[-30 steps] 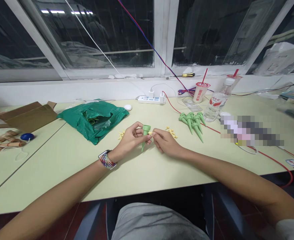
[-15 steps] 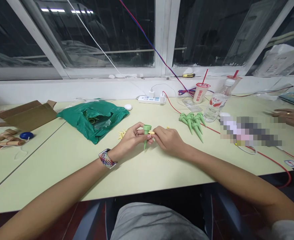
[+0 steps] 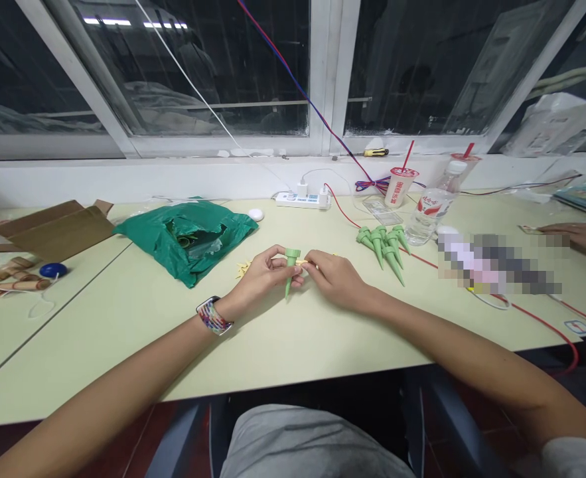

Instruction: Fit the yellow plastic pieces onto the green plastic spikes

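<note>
Green plastic spike [image 3: 289,272] stands point-down in the left hand [image 3: 259,280], held just above the pale worktop [image 3: 123,332], with its wide round collar on top and its slim taper running down below the fingers. The left grip is closed, with the fingers and thumb wrapped around the spike's upper body. The right hand [image 3: 335,280] also has a closed grip, pinching a small pale yellow plastic piece [image 3: 301,262] whose end reaches the spike just beneath the collar. More yellow pieces [image 3: 243,269] lie in a loose heap beside the left hand, and a cluster of matching green spikes [image 3: 382,249] lies on the worktop to the right.
</note>
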`<state>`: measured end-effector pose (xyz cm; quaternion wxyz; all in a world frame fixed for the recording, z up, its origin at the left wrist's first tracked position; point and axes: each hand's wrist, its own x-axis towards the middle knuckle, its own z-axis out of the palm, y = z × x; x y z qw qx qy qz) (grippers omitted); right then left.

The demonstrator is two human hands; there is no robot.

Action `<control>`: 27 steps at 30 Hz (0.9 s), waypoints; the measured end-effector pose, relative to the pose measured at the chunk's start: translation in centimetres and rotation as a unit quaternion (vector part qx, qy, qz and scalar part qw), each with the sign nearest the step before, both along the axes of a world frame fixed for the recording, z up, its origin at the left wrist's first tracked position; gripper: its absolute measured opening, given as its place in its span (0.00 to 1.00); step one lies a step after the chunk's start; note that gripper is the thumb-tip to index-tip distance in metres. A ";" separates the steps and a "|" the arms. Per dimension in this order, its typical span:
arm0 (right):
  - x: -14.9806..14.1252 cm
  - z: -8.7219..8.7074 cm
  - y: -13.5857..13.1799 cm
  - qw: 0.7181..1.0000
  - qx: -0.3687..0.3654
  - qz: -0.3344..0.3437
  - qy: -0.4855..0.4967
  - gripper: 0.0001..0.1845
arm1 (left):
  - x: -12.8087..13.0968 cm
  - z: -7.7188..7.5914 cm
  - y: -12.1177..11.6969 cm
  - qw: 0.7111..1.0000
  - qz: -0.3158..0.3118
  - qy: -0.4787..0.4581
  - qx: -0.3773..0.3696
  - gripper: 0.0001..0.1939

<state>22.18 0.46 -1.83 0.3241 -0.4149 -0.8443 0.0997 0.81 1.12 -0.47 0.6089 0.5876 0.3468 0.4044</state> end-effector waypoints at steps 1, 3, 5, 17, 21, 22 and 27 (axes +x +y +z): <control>0.1 0.2 0.5 1.000 -0.020 0.007 0.013 0.15 | 0.0 -0.1 0.1 1.000 0.018 0.015 0.015 0.19; 0.4 0.7 2.3 0.999 -0.042 0.022 0.027 0.16 | 0.1 -0.3 0.2 0.996 0.068 0.042 0.046 0.21; 0.8 1.1 4.8 0.998 -0.052 0.026 0.023 0.16 | 0.1 -0.7 0.3 0.990 0.114 0.057 0.065 0.24; 1.7 0.6 13.8 0.978 -0.071 -0.034 -0.193 0.17 | -0.3 -1.8 0.3 0.958 0.147 0.190 0.159 0.12; 1.8 0.4 13.7 0.976 -0.055 -0.042 -0.206 0.17 | -0.2 -1.9 0.4 0.958 0.146 0.194 0.151 0.11; 1.8 0.4 13.7 0.976 -0.053 -0.045 -0.208 0.17 | -0.2 -2.0 0.4 0.958 0.146 0.195 0.150 0.11; 1.6 0.3 13.8 0.977 -0.059 -0.061 -0.194 0.15 | -0.2 -2.2 0.4 0.961 0.138 0.191 0.144 0.11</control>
